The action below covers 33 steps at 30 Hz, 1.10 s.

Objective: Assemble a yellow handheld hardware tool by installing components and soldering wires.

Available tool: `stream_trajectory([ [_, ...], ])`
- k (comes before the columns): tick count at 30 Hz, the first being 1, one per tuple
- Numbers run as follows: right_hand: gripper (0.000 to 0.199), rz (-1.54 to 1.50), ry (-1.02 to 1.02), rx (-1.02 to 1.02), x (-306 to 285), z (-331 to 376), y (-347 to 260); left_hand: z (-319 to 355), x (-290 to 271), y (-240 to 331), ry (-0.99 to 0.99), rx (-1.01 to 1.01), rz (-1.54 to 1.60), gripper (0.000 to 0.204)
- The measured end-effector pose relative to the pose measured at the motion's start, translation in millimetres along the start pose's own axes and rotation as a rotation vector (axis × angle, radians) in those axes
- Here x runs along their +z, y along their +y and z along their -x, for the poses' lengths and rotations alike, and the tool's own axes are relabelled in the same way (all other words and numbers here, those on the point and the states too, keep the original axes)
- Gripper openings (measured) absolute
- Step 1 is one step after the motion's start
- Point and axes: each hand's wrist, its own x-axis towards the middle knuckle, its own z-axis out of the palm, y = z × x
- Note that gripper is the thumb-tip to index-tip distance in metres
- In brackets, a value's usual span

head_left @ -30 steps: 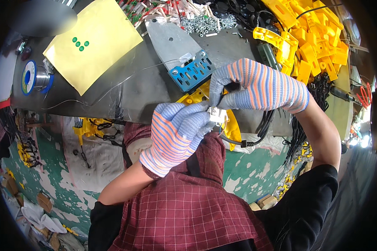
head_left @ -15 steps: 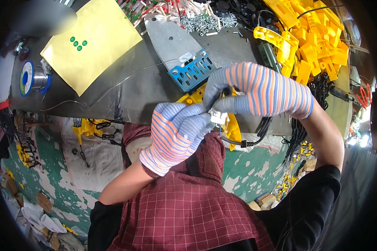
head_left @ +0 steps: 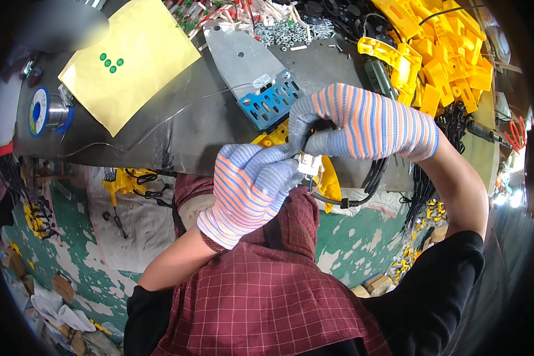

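My left hand (head_left: 246, 193), in a striped knit glove, is closed in a pinch on a small white plastic part (head_left: 309, 164) with thin wires below it. My right hand (head_left: 371, 126), gloved alike, arches over from the right with thumb and forefinger curled together just above that part. Whatever is between its fingertips is hidden. Under and beside both hands shows a yellow plastic housing (head_left: 331, 188), partly covered by the gloves. A black cable (head_left: 355, 203) runs from it to the right.
Beyond my hands lies a blue slotted bracket (head_left: 271, 102) on a grey metal plate (head_left: 241, 57). Yellow paper (head_left: 136, 65) with green dots and a solder spool (head_left: 48, 111) are at left. Metal nuts (head_left: 285, 37) lie at the back, yellow housings (head_left: 451, 56) at right.
My right hand has lifted slightly away from me, its thumb now a little farther above the white part, which shows more. My left hand has hardly moved.
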Motion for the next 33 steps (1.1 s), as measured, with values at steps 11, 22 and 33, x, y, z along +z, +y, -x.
stream_trajectory([
  [11,0.015,0.416,0.630,-0.259,26,21,-1,-7,1,2,-0.077,-0.020,0.049,0.024],
  [22,0.040,0.402,1.454,-0.008,172,20,11,-52,-50,-10,-0.407,0.161,0.028,0.025],
  [33,0.027,0.428,1.616,0.107,178,12,25,-121,-26,-36,-0.601,0.873,-0.096,0.030],
])
